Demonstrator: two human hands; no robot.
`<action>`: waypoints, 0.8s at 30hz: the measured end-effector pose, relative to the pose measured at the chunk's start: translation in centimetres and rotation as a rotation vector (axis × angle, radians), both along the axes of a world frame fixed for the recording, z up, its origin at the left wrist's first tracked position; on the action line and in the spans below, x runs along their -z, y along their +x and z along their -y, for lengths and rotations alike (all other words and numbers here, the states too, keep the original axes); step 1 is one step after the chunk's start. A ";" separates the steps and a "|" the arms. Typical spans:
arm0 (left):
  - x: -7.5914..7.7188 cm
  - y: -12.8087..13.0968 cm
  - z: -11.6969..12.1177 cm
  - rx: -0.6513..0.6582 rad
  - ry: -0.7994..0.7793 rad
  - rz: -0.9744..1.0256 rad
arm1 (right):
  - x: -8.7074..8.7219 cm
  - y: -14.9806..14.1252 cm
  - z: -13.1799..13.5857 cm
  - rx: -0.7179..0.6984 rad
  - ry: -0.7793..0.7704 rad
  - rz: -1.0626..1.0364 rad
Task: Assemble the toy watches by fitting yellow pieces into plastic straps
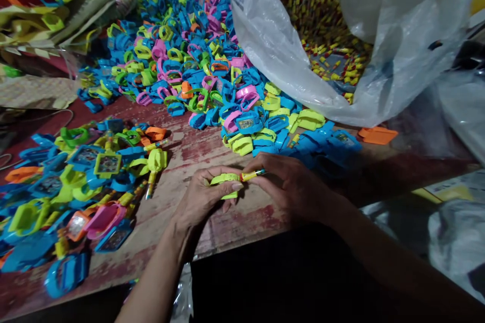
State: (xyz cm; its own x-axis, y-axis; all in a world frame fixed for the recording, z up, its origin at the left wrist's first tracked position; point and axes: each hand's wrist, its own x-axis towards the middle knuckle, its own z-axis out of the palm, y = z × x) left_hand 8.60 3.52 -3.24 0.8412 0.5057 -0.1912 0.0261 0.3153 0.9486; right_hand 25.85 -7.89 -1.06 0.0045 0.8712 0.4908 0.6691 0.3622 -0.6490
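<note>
My left hand (212,191) is closed around a yellow-green plastic toy watch (226,179) near the table's front edge. Thumb and fingers pinch its band. Just to the right, my right hand (291,181) pinches a small yellow tube (250,175) with a red end and a clear, bluish tip. The tube's red end meets the toy watch's right side; whether it sits inside the band I cannot tell. My right fingers partly hide the tube.
Loose toy watches in several colours form a big pile (189,55) behind my hands. At left lies a second heap (76,176), some with yellow tubes attached. A white plastic bag (265,25) holds many small yellow-red tubes (341,63). An orange piece (378,135) lies right.
</note>
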 end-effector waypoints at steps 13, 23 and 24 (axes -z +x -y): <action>-0.2 0.6 0.0 0.051 -0.006 0.007 | 1.9 -0.1 0.6 -0.005 0.124 0.175; 0.0 0.7 -0.1 0.081 -0.026 -0.039 | 1.8 -0.9 0.6 0.053 0.180 0.035; -0.1 0.7 -0.1 0.084 -0.030 -0.041 | 1.8 -0.9 0.6 0.066 0.163 0.006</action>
